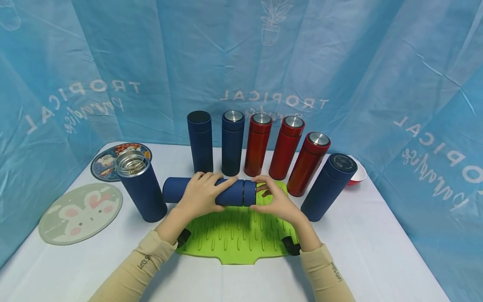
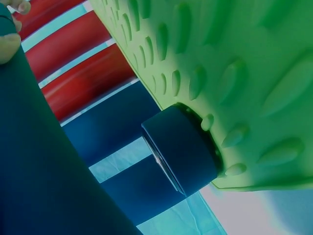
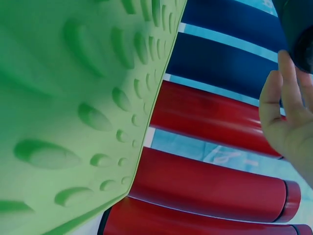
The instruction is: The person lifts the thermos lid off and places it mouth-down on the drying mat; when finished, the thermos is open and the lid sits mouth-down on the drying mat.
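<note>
A dark blue thermos flask (image 1: pixel 230 193) lies level in both hands above a green textured mat (image 1: pixel 241 235). My left hand (image 1: pixel 200 195) grips the flask's body, thumb along the near side. At the right end, my right hand (image 1: pixel 277 201) holds the lid end between thumb and fingers. To the left stands a blue flask (image 1: pixel 145 195) without its lid, a metal strainer showing in its mouth. In the left wrist view, a blue lid (image 2: pixel 178 149) with a metallic edge rests on the mat; the held flask and left hand hide it from the head view.
Behind the mat stand two blue flasks (image 1: pixel 232 142) and several red flasks (image 1: pixel 258 144). Another blue flask (image 1: pixel 328 186) is at the right, before a small bowl (image 1: pixel 358 173). A rabbit placemat (image 1: pixel 81 214) and a patterned mat (image 1: pixel 103 165) lie left. Blue curtains (image 1: pixel 241 63) enclose the white table.
</note>
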### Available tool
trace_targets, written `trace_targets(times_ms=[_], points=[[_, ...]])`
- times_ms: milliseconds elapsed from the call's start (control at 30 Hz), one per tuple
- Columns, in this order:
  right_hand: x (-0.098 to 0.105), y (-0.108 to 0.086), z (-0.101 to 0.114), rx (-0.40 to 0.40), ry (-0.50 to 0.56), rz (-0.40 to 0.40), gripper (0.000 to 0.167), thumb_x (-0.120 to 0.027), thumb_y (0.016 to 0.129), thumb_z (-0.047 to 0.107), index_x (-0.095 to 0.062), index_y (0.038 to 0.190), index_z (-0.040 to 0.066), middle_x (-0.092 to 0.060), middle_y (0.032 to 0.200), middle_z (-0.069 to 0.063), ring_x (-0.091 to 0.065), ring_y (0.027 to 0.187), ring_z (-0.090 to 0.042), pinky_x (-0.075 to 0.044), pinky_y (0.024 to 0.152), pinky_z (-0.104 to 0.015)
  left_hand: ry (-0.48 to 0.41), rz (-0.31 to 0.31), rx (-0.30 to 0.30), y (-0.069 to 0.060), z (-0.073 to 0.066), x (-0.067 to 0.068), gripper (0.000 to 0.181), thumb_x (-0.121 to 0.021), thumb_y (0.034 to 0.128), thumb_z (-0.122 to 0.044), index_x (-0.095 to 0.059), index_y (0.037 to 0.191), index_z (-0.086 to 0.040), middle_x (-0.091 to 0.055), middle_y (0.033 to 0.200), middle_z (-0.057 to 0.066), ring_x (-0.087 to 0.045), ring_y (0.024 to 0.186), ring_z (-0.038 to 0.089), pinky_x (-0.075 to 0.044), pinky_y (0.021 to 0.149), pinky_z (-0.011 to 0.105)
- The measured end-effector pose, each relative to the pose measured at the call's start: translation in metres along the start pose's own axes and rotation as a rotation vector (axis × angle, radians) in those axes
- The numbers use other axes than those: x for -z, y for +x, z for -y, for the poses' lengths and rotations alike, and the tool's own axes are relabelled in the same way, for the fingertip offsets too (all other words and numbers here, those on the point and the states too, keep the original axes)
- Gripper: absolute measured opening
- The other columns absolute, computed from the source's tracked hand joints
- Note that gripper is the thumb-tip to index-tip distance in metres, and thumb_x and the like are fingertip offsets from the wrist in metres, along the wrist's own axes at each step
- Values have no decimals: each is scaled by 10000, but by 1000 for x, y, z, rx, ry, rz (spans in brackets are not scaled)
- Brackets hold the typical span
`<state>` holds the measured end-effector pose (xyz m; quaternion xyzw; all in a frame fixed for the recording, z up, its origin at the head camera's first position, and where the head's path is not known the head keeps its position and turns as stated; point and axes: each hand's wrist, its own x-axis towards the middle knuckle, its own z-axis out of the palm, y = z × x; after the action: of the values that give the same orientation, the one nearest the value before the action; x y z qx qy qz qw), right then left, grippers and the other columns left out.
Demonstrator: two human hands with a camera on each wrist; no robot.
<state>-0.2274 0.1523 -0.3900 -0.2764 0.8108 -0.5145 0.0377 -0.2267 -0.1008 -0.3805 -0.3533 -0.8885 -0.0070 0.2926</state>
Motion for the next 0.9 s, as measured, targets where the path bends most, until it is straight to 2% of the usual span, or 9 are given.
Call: trace_targets(times_ms=[200, 333, 433, 500, 567, 633, 733, 800, 900], points=[[-2, 1, -4, 150, -108, -18, 687, -781, 678, -9, -439, 1240, 191, -454, 1248, -14, -455, 1118, -202, -434, 849, -537, -16, 17, 5, 1, 0, 0, 890, -769, 566, -624, -496, 1337, -275, -621, 1055, 108, -601, 901, 282, -447, 773, 417], [-4, 1, -5, 177, -151, -34, 793, -797, 660, -3, -405, 1318, 199, -423, 1296, -29, -428, 1148, -212, -446, 855, -513, -20, 13, 3, 1, 0, 0, 880, -736, 581, -661, -496, 1338, -283, -623, 1048, 105, -601, 895, 277, -448, 769, 408], [-5, 2, -3, 112, -114, -16, 852, -772, 731, 125, -285, 1420, 247, -317, 1401, -56, -391, 1219, -259, -420, 899, -518, -10, 3, -2, 1, 1, 1, 863, -721, 589, -673, -509, 1327, -280, -626, 1036, 101, -604, 884, 274, -450, 764, 403], [-5, 2, 0, 31, -65, -12, 786, -685, 827, 259, -210, 1452, 277, -264, 1441, -95, -380, 1243, -295, -401, 921, -531, -2, 2, -6, 1, 1, 2, 861, -718, 589, -674, -510, 1325, -280, -626, 1032, 100, -605, 883, 273, -451, 765, 403], [-5, 4, 5, -82, -22, -36, 653, -563, 896, 404, -219, 1443, 309, -330, 1415, -114, -451, 1205, -297, -397, 928, -529, -2, 6, -4, 1, 1, 2, 860, -726, 587, -665, -509, 1326, -282, -626, 1031, 100, -605, 884, 274, -450, 767, 405], [-5, 5, 9, -183, 4, -66, 539, -445, 935, 478, -295, 1415, 282, -476, 1295, -138, -552, 1088, -302, -414, 901, -529, 0, 10, -3, 1, 0, 2, 862, -731, 585, -658, -505, 1329, -284, -626, 1030, 98, -605, 884, 272, -448, 767, 405], [-6, 7, 13, -299, -10, -94, 479, -427, 932, 510, -439, 1318, 226, -622, 1022, -116, -644, 864, -292, -458, 839, -507, 5, 10, -6, 2, 0, 2, 856, -730, 590, -656, -507, 1328, -284, -627, 1027, 96, -606, 881, 268, -447, 761, 402], [-6, 8, 13, -330, -20, -91, 463, -450, 931, 487, -483, 1278, 181, -633, 924, -107, -643, 795, -303, -470, 803, -497, 8, 7, -8, 2, 0, 1, 851, -728, 593, -658, -510, 1325, -285, -629, 1024, 96, -607, 875, 268, -448, 757, 400], [-8, 9, 14, -342, -34, -86, 463, -483, 915, 490, -499, 1257, 179, -635, 883, -93, -635, 760, -314, -482, 779, -481, 13, 6, -12, 2, 0, 1, 845, -722, 598, -661, -509, 1325, -286, -630, 1025, 96, -607, 874, 268, -448, 755, 402]])
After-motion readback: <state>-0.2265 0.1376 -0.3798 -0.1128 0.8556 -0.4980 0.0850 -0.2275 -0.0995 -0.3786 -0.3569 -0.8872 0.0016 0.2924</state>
